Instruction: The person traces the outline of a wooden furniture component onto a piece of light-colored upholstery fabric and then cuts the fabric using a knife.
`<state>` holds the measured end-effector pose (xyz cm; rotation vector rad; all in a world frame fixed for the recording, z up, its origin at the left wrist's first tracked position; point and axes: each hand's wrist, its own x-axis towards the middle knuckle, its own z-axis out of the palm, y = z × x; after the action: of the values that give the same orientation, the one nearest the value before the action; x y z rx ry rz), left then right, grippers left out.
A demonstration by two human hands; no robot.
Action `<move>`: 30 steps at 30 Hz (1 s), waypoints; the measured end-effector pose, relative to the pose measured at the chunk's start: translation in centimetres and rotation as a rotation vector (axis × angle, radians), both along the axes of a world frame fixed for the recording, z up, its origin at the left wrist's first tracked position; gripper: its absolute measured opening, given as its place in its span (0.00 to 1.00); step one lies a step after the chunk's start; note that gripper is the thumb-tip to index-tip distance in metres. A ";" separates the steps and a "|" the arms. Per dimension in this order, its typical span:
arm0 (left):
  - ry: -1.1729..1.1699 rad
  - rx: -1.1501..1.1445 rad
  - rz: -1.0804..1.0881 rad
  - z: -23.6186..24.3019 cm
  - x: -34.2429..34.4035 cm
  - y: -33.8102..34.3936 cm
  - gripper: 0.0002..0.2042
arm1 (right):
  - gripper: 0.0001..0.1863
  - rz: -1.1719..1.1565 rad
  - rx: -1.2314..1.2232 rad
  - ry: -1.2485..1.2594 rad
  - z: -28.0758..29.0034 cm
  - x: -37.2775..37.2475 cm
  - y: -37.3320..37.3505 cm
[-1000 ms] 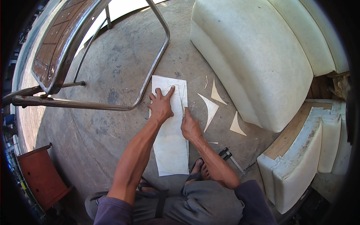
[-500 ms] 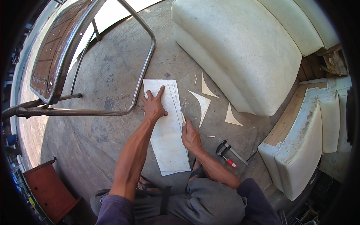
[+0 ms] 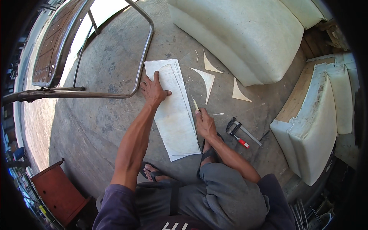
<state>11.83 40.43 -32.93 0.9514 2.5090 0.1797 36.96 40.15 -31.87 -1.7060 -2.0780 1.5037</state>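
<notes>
My left hand [image 3: 154,89] lies with spread fingers on stacked white sheets [image 3: 173,126] on the concrete floor, near their upper left part; a long curved line or cut runs down the sheets' right side. Just off that right edge, my right hand [image 3: 206,122] grips a slim pale knife-like tool [image 3: 195,103], its point upward. Curved, pointed cream offcuts [image 3: 207,79] and thin slivers lie beside the stack. A bar clamp [image 3: 243,143] with a red handle rests below my right hand, to its right.
A metal-tube frame [image 3: 147,46] with a wooden slatted panel [image 3: 51,46] stands at left. A large cream upholstered piece [image 3: 237,34] fills the upper right, another with bare wood [image 3: 308,145] the right side. A red metal object [image 3: 57,191] is at lower left. My sandaled feet are below the sheets.
My right hand with the tool has moved rightward, away from the sheets' edge. My left hand stays spread on the sheets. The view has shifted, and the clamp shows fully now.
</notes>
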 end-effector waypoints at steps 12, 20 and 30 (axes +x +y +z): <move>-0.081 -0.115 -0.406 -1.1 7.4 -2.9 0.54 | 0.23 -0.355 0.033 -0.105 6.5 7.3 -4.7; -0.098 -0.124 -0.481 0.1 8.2 -4.9 0.55 | 0.22 -0.350 0.125 -0.236 6.3 9.2 -12.7; -0.061 -0.100 -0.525 0.6 7.8 -5.7 0.49 | 0.24 -0.207 -0.038 -0.211 -3.0 9.7 -14.5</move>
<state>19.63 34.72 -32.34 1.4903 2.1034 -0.0798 46.65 25.64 -34.84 -2.1017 -1.8975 1.3643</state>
